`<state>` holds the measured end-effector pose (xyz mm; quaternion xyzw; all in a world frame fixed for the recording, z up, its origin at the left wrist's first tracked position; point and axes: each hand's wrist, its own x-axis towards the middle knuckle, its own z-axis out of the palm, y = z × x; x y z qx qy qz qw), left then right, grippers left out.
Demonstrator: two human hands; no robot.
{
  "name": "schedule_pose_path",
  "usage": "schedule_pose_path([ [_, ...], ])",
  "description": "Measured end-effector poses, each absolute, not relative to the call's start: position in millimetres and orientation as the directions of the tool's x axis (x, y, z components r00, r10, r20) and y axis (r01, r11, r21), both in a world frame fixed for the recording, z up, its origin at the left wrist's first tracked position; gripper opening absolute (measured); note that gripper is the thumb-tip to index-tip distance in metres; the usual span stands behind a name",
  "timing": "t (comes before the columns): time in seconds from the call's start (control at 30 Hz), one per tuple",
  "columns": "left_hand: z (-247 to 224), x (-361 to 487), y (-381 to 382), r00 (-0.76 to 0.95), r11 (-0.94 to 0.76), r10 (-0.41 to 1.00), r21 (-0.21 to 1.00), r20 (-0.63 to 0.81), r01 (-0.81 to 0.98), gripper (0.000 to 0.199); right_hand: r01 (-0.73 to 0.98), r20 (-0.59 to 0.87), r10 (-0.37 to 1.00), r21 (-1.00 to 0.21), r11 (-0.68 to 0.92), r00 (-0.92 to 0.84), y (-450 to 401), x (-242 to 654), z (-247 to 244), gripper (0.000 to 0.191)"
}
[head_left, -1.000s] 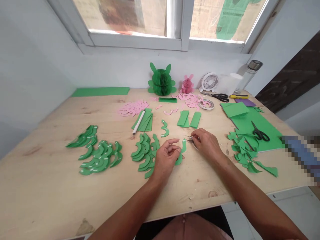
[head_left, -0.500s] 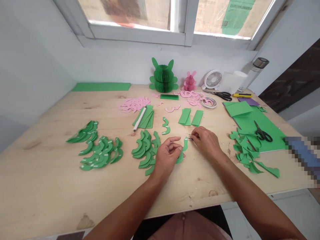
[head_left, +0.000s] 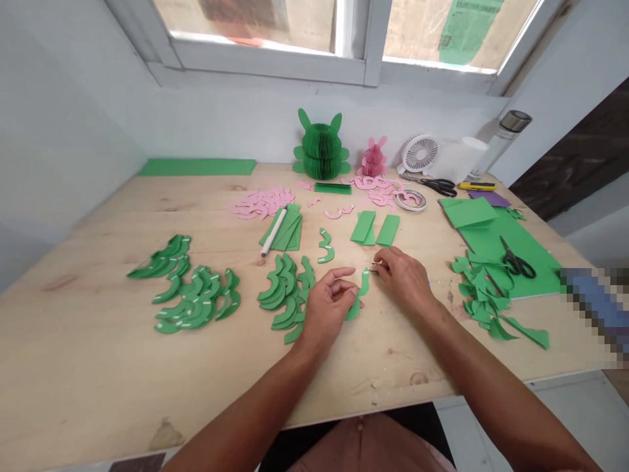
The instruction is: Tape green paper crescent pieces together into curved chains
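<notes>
A wavy green paper piece (head_left: 364, 282) with a white strip at its top end is between my hands. My left hand (head_left: 332, 303) is closed on its lower part, with the thumb and index finger together. Just right of the piece's top, my right hand (head_left: 399, 272) pinches something thin and small, too small to make out. Left of my left hand lies a pile of wavy green pieces (head_left: 279, 288). Another green piece with white strips (head_left: 324, 246) lies above my left hand. Further left is a pile of green pieces with white strips (head_left: 199, 298).
Folded green cards (head_left: 363, 227), a white pen (head_left: 274, 233), pink cutouts (head_left: 263, 203) and a tape roll (head_left: 410, 200) lie beyond my hands. At right are green scraps (head_left: 484, 295) and black scissors (head_left: 517, 261). A green honeycomb figure (head_left: 322, 151) and a fan (head_left: 419, 154) stand behind.
The view has shifted slightly. Both hands stay nearly in place, and the green piece remains in my left hand.
</notes>
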<state>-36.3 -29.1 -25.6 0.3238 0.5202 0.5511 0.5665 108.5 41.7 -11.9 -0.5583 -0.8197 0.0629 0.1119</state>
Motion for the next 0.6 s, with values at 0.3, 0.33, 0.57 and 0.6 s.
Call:
schedule_pose_path([
  [0.3,-22.7,-35.9,-29.4,-0.151,0.193,0.958,0.937,-0.244,-0.290,0.036,0.907,0.087,0.943,-0.261,0.331,-0.320,43.1,107.3,-12.1,0.010],
  [0.33,-22.5,-35.9,-29.5,-0.151,0.196,0.957,0.937,-0.247,-0.290,0.036,0.908,0.084,0.946,-0.265,0.324,-0.313,43.3,107.1,-12.6,0.009],
  [0.57,-22.6,-36.4,-29.4,-0.157,0.191,0.958,0.942,-0.240,-0.276,0.036,0.910,0.070,0.947,-0.261,0.322,-0.314,43.3,106.7,-14.2,0.012],
  [0.6,-22.7,-36.6,-29.3,-0.158,0.189,0.958,0.942,-0.239,-0.277,0.036,0.908,0.067,0.947,-0.270,0.321,-0.315,43.4,107.2,-14.2,0.012],
])
